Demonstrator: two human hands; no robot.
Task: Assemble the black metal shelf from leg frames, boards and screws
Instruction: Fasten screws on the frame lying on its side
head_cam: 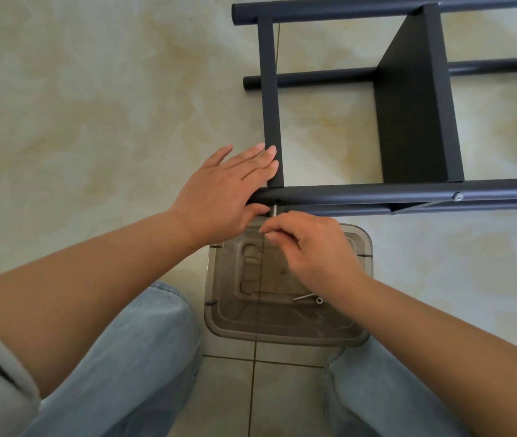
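Note:
The black metal shelf lies on its side on the tiled floor, its leg tubes running left to right. One black board stands fixed between the tubes, and a second narrower board sits at the left end. My left hand lies flat with fingers spread against that left board and the near tube's end. A silver screw pokes out of a hole in the near tube. My right hand pinches it from below with thumb and forefinger. Another screw head shows further right on the tube.
A clear smoky plastic box stands on the floor between my knees, under my right hand, with a few loose screws inside. My legs in light jeans flank it. Bare tiled floor spreads to the left.

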